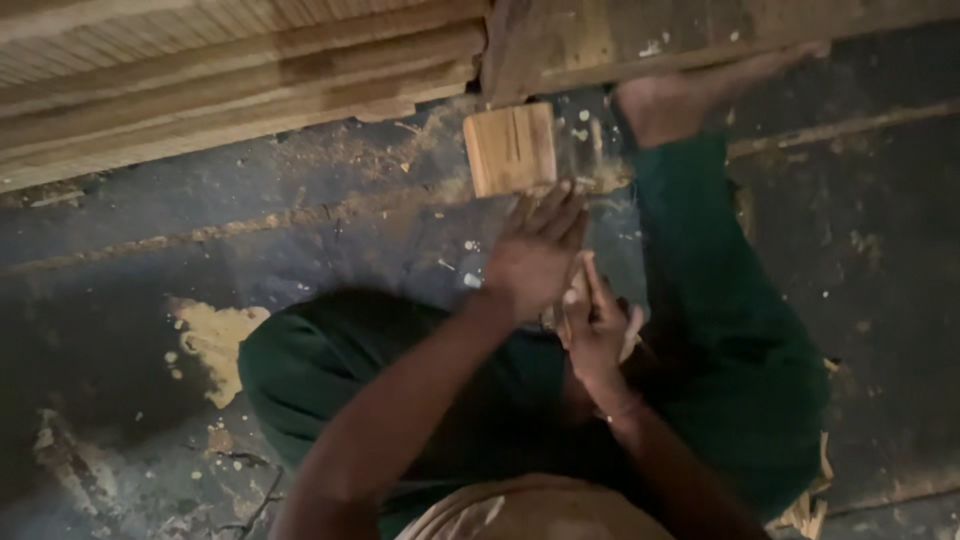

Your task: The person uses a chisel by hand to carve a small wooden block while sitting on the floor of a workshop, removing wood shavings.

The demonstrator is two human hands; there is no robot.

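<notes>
A small square wooden block (510,148) lies on the dark floor, just below the end of a dark plank (600,40). My left hand (535,258) reaches forward with its fingers stretched out, and the fingertips touch the block's near edge. Close behind it, my right hand (597,325) is curled around a pale wooden piece (632,335) that is mostly hidden by the fingers. My knees in green trousers (720,330) frame both hands. My bare foot (665,100) presses against the plank at the upper right.
Long pale boards (230,80) lie stacked across the top left. The dark floor (120,300) is strewn with sawdust and chips, with a pale patch (220,340) at the left. Wood scraps (805,515) lie at the lower right.
</notes>
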